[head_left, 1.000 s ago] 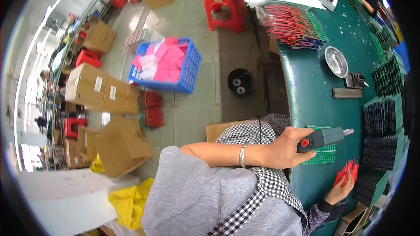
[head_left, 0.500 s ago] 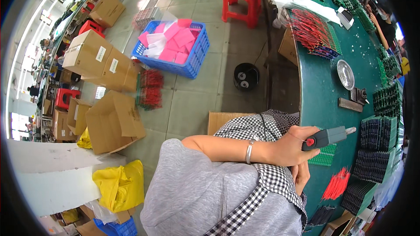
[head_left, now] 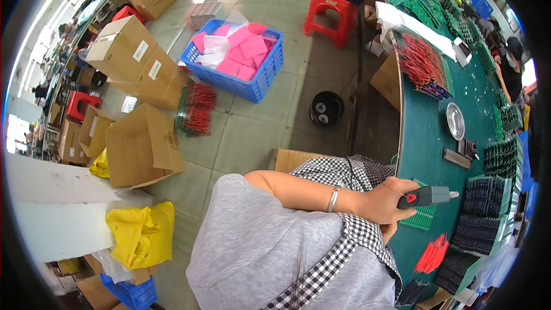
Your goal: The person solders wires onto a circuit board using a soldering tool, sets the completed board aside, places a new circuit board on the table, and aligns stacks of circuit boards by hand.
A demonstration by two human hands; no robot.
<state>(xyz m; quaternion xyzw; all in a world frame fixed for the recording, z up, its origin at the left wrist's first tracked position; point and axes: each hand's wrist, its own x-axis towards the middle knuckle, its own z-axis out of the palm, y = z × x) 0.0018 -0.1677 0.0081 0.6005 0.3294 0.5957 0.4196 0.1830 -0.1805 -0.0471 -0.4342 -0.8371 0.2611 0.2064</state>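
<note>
My left hand [head_left: 379,201], with a metal bracelet at its wrist, is closed around a dark grey pistol-shaped tool [head_left: 433,196]. The tool has a red round part at its rear and a pale narrow tip pointing right. It looks like a soldering gun. Beneath it lies a green circuit board [head_left: 422,218] on the green-topped table. Only a sliver of my right hand [head_left: 389,232] shows under the left one; its fingers are hidden. Closer to me on the table are a bundle of red wires [head_left: 431,254] and a bundle of black wires [head_left: 412,293].
Stacks of dark boards [head_left: 487,198] line the table's right side. Farther up are a metal dish [head_left: 454,120], a small metal block [head_left: 457,158] and red-wired boards [head_left: 423,63]. On the floor stand a blue basket [head_left: 229,83], cartons [head_left: 143,143] and a black bucket [head_left: 326,109].
The whole view has shifted, and a person on the red stool shows more. The tool's tip has swung slightly downward in the picture. Less of my right hand is visible.
</note>
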